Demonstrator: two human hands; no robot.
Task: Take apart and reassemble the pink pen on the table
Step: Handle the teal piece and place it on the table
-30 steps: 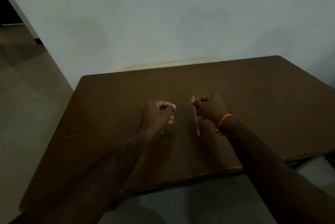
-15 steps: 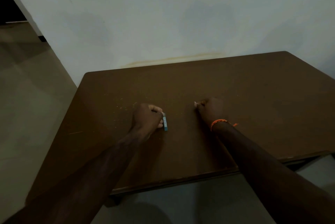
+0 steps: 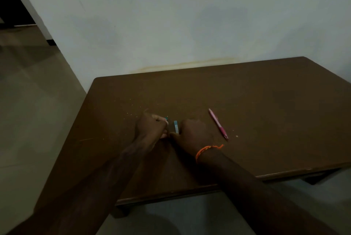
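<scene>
The pink pen [image 3: 218, 124] lies whole on the brown table [image 3: 266, 120], slanting from far left to near right, just right of my right hand [image 3: 193, 133] and apart from it. My right hand, with an orange thread on its wrist, is curled, and its fingers meet the lower end of a short light-blue piece [image 3: 176, 126] between the two hands. My left hand [image 3: 152, 127] is closed beside it, and a small teal bit [image 3: 166, 118] shows at its fingertips. The rest of both pieces is hidden by the fingers.
Small pale crumbs [image 3: 236, 136] dot the table near the pen and beyond my left hand. A white wall [image 3: 190, 25] runs along the table's far edge. The floor [image 3: 38, 101] lies to the left and below the near edge.
My right hand has let go of the pink pen, which now lies on the table, and has moved left to the blue piece. My left hand stays closed by that piece.
</scene>
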